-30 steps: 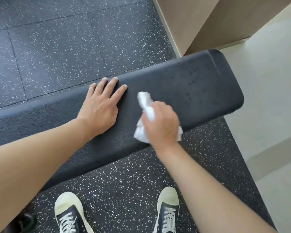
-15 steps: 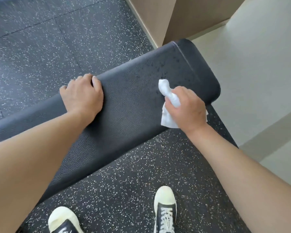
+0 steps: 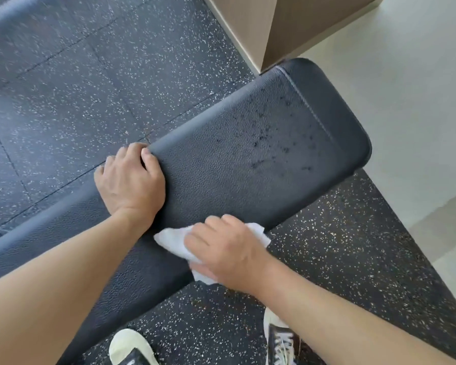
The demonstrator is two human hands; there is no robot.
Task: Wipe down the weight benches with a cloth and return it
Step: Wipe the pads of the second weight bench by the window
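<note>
Right hand: the right hand (image 3: 227,255) lies over a white cloth (image 3: 173,239), fingers curled round it and pressing it onto the near edge of the bench (image 3: 221,177).
Left hand: the left hand (image 3: 131,180) grips the far edge of the bench pad, fingers hooked over the rim and thumb on top, bracing it.
Cloth: crumpled, partly hidden under the right hand; one corner pokes out toward the left forearm, another past the knuckles toward the bench's end, and a bit hangs below the pad's near edge.
Bench: a black, grained vinyl pad running diagonally, its rounded end with a stitched seam (image 3: 308,106) farthest from the hands.
Droplets: dark specks (image 3: 271,138), probably spray or moisture, are scattered on the pad between the hands and the seam; none show on the stretch beside the left hand.
Floor: black rubber tiles with white flecks (image 3: 63,88) lie under and beyond the bench; pale smooth flooring (image 3: 406,88) starts past the bench's end.
Beyond the bench: a light wooden cabinet corner (image 3: 250,25) stands just behind the rounded end.
Below the bench: two black-and-white sneakers (image 3: 279,335) stand on the near side.
Step in hand: wiping the near edge of the pad, by my judgement, with the top not finished.
Next move: the cloth likely needs to sweep up across the speckled patch to the seam, pressed flat so no drops remain.
</note>
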